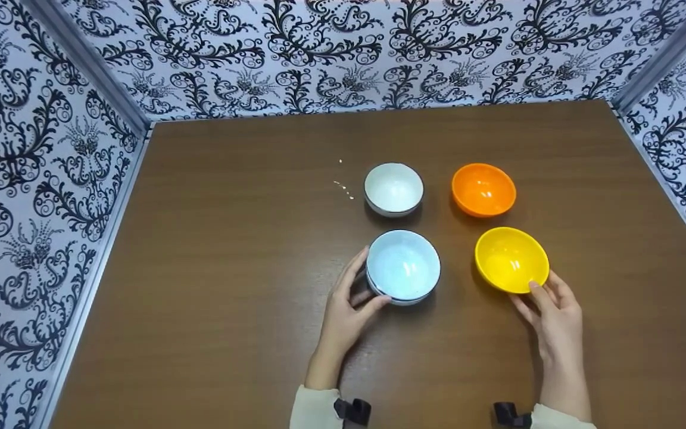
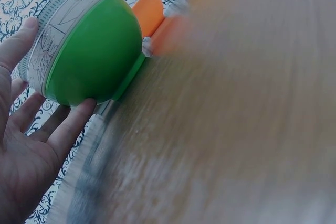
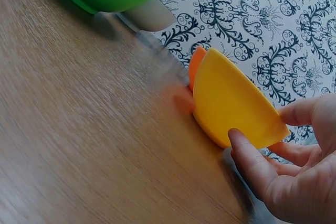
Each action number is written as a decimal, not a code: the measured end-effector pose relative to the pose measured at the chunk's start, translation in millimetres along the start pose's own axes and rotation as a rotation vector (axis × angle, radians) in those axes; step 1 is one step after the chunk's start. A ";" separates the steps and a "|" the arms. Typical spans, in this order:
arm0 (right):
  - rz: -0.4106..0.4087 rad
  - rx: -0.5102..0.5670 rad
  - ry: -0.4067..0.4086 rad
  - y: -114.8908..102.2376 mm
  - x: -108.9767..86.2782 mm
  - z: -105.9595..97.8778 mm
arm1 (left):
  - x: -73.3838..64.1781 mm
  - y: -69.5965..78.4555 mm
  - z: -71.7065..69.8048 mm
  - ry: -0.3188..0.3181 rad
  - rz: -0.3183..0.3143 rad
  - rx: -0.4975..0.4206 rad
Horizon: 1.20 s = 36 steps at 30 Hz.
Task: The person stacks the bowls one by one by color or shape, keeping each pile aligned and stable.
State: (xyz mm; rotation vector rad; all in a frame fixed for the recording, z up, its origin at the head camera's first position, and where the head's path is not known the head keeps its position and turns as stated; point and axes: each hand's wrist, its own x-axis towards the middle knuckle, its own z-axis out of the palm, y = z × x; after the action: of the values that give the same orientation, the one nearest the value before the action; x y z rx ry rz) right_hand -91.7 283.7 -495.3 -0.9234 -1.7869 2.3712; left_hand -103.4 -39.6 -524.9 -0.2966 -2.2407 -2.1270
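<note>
In the head view, a pale blue bowl (image 1: 404,265) sits nested in another bowl. The left wrist view shows a patterned bowl (image 2: 39,51) inside a green bowl (image 2: 100,51). My left hand (image 1: 346,310) holds this stack from its left side, thumb at the near rim and fingers around the wall. My right hand (image 1: 557,325) grips a yellow bowl (image 1: 511,260) at its near right edge, thumb on the rim and fingers beneath. In the right wrist view the yellow bowl is low over the table; whether it touches is unclear.
Behind the stack stands a white bowl (image 1: 393,187), and an orange bowl (image 1: 483,190) is behind the yellow one. Small light specks (image 1: 344,187) lie left of the white bowl. Patterned walls (image 1: 331,59) border the brown table (image 1: 230,268).
</note>
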 end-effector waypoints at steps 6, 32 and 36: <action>-0.014 0.005 -0.005 1.3 -0.9 -0.1 | -0.5 -0.2 0.2 0.000 -0.022 -0.015; -0.107 0.065 -0.018 -8.6 -11.8 4.7 | 0.2 -1.2 0.5 -0.006 -0.010 -0.022; -0.138 0.077 -0.047 -9.8 -15.4 7.1 | 0.0 -1.4 0.4 -0.012 -0.012 -0.035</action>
State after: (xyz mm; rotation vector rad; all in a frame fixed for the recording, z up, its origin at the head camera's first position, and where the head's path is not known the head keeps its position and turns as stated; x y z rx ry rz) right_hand -85.5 275.2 -478.8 -0.7167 -1.7005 2.3753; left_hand -103.6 -39.3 -526.3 -0.2988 -2.2193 -2.1781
